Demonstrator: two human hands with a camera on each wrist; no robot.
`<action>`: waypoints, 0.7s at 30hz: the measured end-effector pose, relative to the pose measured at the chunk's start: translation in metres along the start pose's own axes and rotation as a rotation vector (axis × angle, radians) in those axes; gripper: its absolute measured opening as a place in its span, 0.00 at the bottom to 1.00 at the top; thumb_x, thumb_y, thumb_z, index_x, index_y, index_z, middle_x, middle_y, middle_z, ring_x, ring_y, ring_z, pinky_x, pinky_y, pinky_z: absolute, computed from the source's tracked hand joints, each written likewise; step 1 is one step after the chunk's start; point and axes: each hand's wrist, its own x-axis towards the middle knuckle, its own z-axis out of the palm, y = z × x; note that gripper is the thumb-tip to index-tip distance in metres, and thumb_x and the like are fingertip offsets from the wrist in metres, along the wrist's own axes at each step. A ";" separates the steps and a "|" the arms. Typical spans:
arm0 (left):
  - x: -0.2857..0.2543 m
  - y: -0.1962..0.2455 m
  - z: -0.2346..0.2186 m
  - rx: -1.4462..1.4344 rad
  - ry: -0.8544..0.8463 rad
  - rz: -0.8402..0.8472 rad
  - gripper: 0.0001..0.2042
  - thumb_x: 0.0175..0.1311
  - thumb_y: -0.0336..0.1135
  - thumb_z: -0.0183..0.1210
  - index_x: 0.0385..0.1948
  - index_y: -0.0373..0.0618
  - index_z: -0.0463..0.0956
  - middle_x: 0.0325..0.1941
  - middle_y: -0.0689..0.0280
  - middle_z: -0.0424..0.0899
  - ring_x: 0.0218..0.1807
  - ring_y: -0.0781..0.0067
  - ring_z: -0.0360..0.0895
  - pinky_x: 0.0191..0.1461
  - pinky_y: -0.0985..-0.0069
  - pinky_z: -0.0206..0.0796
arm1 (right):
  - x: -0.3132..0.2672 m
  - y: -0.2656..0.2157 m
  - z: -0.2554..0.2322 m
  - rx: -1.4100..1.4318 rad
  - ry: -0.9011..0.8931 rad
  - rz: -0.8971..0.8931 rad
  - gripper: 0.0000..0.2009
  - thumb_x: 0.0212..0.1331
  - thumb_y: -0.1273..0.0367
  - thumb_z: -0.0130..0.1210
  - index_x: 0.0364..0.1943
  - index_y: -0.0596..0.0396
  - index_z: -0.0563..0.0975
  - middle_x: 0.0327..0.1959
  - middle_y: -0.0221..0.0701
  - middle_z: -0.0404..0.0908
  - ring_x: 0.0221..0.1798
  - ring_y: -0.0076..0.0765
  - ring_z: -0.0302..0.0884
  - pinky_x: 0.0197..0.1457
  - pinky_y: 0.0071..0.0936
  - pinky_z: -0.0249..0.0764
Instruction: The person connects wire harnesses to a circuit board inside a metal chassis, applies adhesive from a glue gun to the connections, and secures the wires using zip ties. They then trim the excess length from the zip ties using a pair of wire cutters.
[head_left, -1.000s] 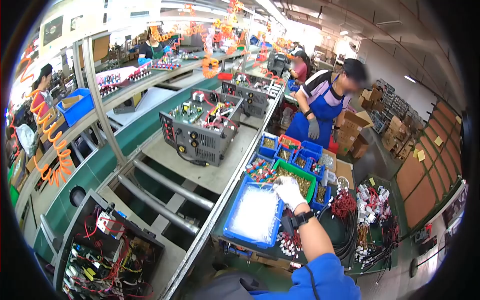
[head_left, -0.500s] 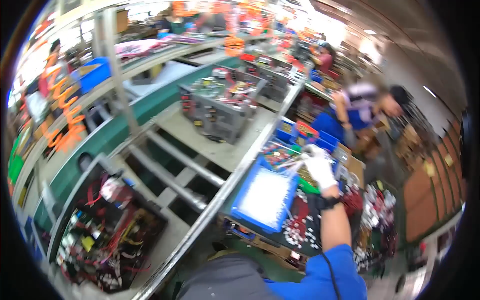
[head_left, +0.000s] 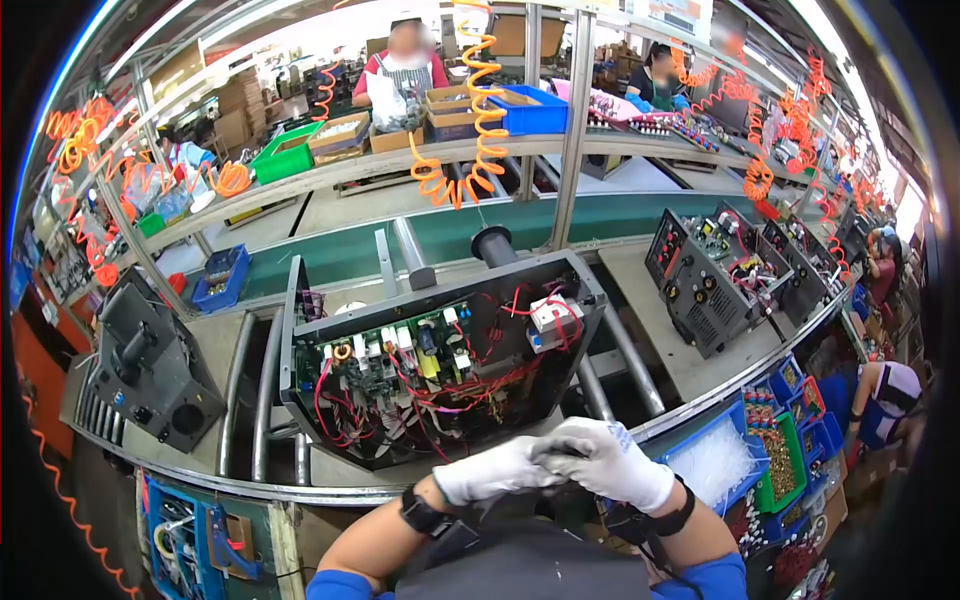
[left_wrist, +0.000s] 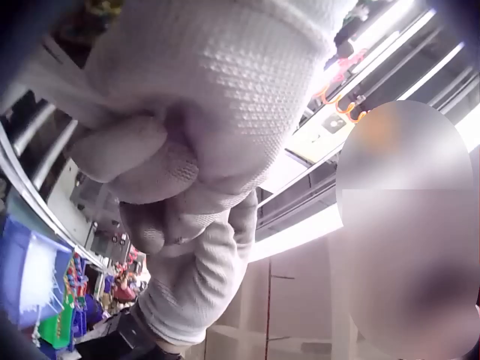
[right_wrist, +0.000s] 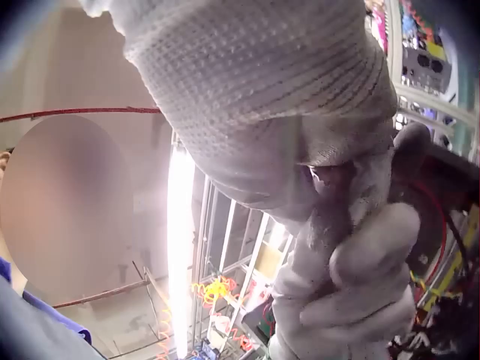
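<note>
Both hands wear white knitted gloves and meet in front of the body in the head view. My left hand comes in from the left, its fingers bent against the other hand. Curled over those fingertips, my right hand shows grey, soiled glove tips. In both wrist views the gloved fingers overlap closely; I cannot tell whether something small is between them. Just beyond the hands an open dark metal chassis stands tilted on the rollers, with a circuit board and red wires inside.
At right, white plastic strips fill a blue tray beside a green bin of brass-coloured parts. More chassis stand on the line, a grey one left and another right. Orange coiled hoses hang overhead. Other people work nearby.
The head view has swung from the bins at right to the chassis in front. My right hand has left the bins and joined my left hand, which was out of sight before.
</note>
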 end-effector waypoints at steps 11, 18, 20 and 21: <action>-0.036 0.000 -0.006 0.064 0.347 -0.100 0.13 0.67 0.45 0.60 0.40 0.44 0.80 0.31 0.72 0.80 0.20 0.94 0.58 0.21 0.89 0.47 | 0.046 0.013 -0.004 0.006 -0.257 -0.056 0.08 0.61 0.70 0.58 0.39 0.60 0.78 0.34 0.39 0.78 0.37 0.38 0.79 0.40 0.29 0.74; -0.016 0.012 0.002 0.186 0.449 -0.085 0.14 0.72 0.44 0.53 0.46 0.44 0.79 0.28 0.77 0.76 0.23 0.92 0.60 0.25 0.88 0.52 | 0.049 0.033 -0.042 0.124 -0.052 -0.135 0.10 0.56 0.73 0.61 0.41 0.62 0.77 0.36 0.34 0.80 0.40 0.29 0.80 0.43 0.29 0.76; -0.008 0.016 0.005 0.061 0.486 -0.142 0.13 0.71 0.41 0.54 0.47 0.43 0.79 0.28 0.78 0.76 0.23 0.93 0.60 0.24 0.88 0.51 | 0.053 0.028 -0.036 -0.021 -0.206 -0.176 0.15 0.53 0.70 0.65 0.44 0.59 0.78 0.34 0.34 0.81 0.37 0.35 0.81 0.39 0.28 0.75; -0.005 0.015 0.005 0.067 0.484 -0.146 0.13 0.71 0.41 0.54 0.47 0.43 0.79 0.28 0.78 0.76 0.23 0.93 0.60 0.24 0.88 0.51 | 0.057 0.028 -0.036 -0.156 -0.340 -0.221 0.15 0.52 0.70 0.66 0.44 0.57 0.78 0.33 0.34 0.81 0.36 0.37 0.81 0.37 0.28 0.75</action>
